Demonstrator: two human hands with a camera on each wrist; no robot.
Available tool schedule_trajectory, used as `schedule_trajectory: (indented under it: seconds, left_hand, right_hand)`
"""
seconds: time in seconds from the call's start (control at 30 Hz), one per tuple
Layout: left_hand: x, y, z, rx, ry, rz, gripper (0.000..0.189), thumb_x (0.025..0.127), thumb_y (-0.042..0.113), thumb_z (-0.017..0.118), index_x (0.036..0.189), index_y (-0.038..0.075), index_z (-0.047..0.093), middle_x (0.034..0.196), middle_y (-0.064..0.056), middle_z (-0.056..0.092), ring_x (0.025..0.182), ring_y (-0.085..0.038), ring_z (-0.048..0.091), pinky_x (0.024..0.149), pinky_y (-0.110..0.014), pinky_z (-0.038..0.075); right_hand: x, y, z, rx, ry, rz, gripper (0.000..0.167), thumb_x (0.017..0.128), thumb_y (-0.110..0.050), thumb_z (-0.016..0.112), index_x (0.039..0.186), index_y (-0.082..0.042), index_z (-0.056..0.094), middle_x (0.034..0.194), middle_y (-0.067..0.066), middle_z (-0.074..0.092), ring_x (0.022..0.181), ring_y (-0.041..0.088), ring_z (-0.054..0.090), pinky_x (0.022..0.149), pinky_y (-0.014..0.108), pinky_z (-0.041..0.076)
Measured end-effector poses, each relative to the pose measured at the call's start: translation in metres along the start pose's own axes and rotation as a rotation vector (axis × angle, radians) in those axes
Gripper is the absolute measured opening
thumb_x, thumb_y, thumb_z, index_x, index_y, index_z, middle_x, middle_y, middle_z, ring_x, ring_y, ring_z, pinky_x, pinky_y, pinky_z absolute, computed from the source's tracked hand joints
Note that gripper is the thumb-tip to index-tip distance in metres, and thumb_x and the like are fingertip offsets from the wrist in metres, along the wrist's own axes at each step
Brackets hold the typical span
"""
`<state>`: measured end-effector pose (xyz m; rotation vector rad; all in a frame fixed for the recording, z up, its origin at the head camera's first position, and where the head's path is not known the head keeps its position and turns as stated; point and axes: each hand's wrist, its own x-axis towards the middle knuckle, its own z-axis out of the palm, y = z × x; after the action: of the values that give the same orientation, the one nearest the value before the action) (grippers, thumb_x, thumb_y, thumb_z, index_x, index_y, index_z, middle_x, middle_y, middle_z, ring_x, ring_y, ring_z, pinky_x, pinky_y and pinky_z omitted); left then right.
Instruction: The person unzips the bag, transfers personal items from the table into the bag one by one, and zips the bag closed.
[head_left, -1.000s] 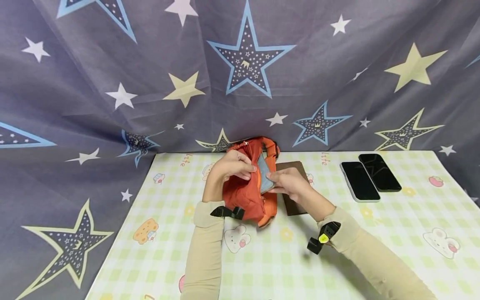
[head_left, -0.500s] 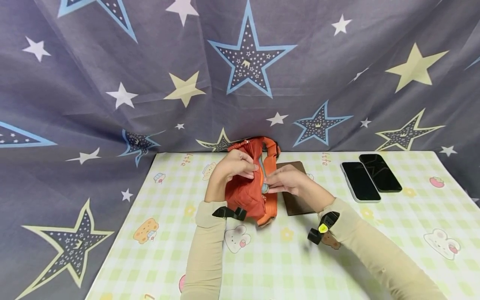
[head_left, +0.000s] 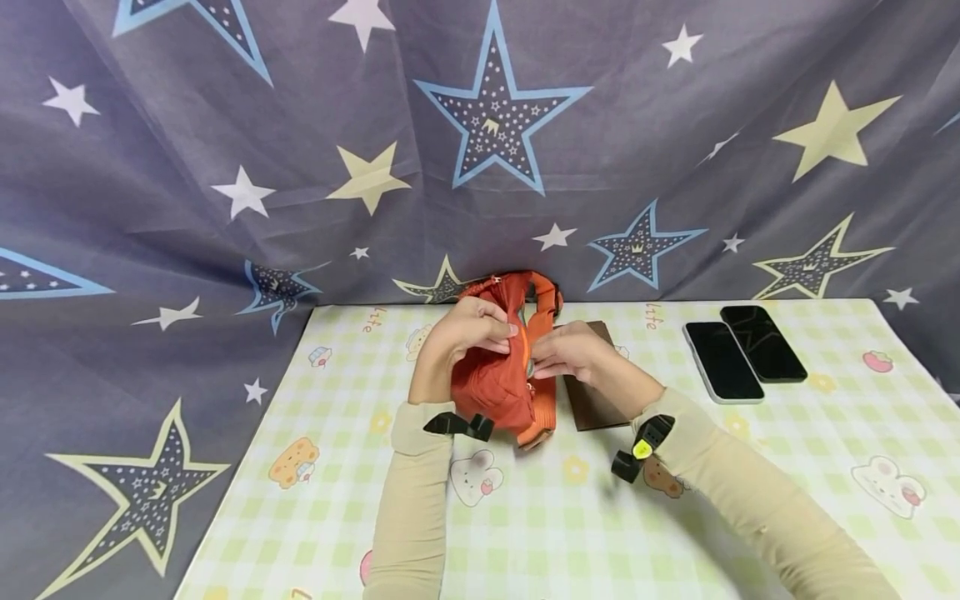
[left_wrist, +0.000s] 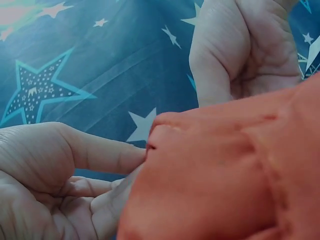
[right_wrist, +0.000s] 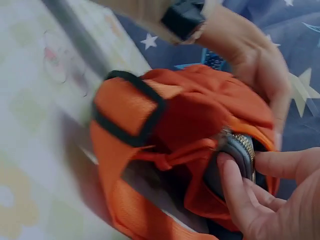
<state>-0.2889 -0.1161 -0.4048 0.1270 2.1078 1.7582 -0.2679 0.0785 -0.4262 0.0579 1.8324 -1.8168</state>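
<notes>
A red-orange waist bag (head_left: 491,387) with an orange strap (right_wrist: 132,207) and a black buckle (right_wrist: 112,125) stands against the curtain. My left hand (head_left: 472,329) pinches the fabric at its mouth between thumb and fingers. At the opening, my right hand (head_left: 573,350) pinches a small grey-blue pouch (right_wrist: 216,176) with a brass zipper, thumb on one side and fingers on the other. Most of this pouch is inside the bag; only its zippered end shows in the right wrist view. Orange fabric covers the left fingertips in the left wrist view.
A flat brown wallet-like item (head_left: 592,404) lies under the right hand, just right of the bag. Further right, two smartphones (head_left: 723,362) lie side by side, dark screens up. The star-patterned curtain (head_left: 300,167) rises directly behind the checked tablecloth (head_left: 555,533).
The grey-blue pouch has sunk into the bag, from broadly visible to barely showing in the head view. My right hand has moved slightly up with it; my left keeps its hold.
</notes>
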Motion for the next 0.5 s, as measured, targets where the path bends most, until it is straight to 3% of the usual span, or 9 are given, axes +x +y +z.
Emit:
schedule_trajectory:
  seconds: [0.13, 0.27, 0.4, 0.5]
  left_hand:
    - [-0.001, 0.002, 0.0, -0.052, 0.033, 0.034, 0.006, 0.09, -0.009, 0.065, 0.095, -0.01, 0.063, 0.08, -0.005, 0.065, 0.059, -0.012, 0.069, 0.063, -0.025, 0.062]
    - [-0.003, 0.003, -0.005, -0.049, 0.05, 0.032, 0.005, 0.09, -0.006, 0.066, 0.094, -0.007, 0.063, 0.082, -0.004, 0.064, 0.058, -0.014, 0.068, 0.063, -0.026, 0.062]
    - [-0.006, 0.003, -0.012, 0.063, 0.033, -0.001, 0.005, 0.089, -0.003, 0.069, 0.091, -0.004, 0.065, 0.079, -0.003, 0.067, 0.057, -0.012, 0.068, 0.061, -0.026, 0.062]
    - [-0.008, 0.001, -0.015, 0.179, 0.005, -0.039, 0.005, 0.089, -0.001, 0.07, 0.088, -0.005, 0.067, 0.072, -0.002, 0.068, 0.055, -0.01, 0.066, 0.059, -0.026, 0.061]
  right_hand:
    - [0.003, 0.004, 0.005, -0.042, -0.024, 0.002, 0.029, 0.096, 0.005, 0.057, 0.122, 0.018, 0.058, 0.072, 0.002, 0.07, 0.066, 0.013, 0.07, 0.072, 0.026, 0.063]
    - [0.006, 0.006, 0.003, -0.087, -0.056, 0.029, 0.026, 0.096, 0.002, 0.06, 0.119, 0.014, 0.06, 0.072, 0.0, 0.07, 0.067, 0.012, 0.07, 0.071, 0.025, 0.063]
    - [0.008, 0.007, -0.001, -0.09, -0.047, 0.044, 0.016, 0.094, 0.002, 0.063, 0.108, 0.01, 0.065, 0.07, 0.001, 0.069, 0.062, 0.012, 0.068, 0.067, 0.024, 0.062]
    - [0.009, 0.007, -0.003, -0.028, -0.032, 0.036, 0.006, 0.092, 0.004, 0.063, 0.093, 0.002, 0.069, 0.069, 0.0, 0.069, 0.06, 0.011, 0.068, 0.064, 0.022, 0.061]
